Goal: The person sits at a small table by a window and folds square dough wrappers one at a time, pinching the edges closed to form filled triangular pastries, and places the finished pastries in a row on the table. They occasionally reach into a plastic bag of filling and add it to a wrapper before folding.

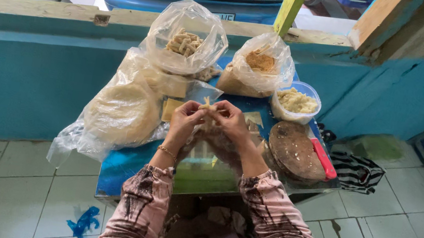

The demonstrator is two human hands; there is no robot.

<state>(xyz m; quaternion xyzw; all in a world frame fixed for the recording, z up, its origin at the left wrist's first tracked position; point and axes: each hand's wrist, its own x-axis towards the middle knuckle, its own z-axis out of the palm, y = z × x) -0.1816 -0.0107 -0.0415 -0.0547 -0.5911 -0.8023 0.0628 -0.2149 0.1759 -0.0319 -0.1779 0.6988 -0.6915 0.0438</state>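
My left hand (pixel 185 116) and right hand (pixel 230 119) meet above the middle of the blue surface (pixel 121 164), fingers of both pinching a small pale pastry roll (pixel 206 104) between them, its tip poking up past my fingertips. Just left of my hands lies a clear plastic bag holding a stack of round thin wrappers (pixel 122 111). Behind it stands an open bag of finished rolled sticks (pixel 184 42), and beside that another bag with brownish crumbly filling (pixel 259 64). A clear plastic tub of pale shredded filling (pixel 296 101) sits to the right. Near my right wrist rests a round wooden chopping board (pixel 294 150), with a red-handled knife (pixel 322 158) lying along its right edge.
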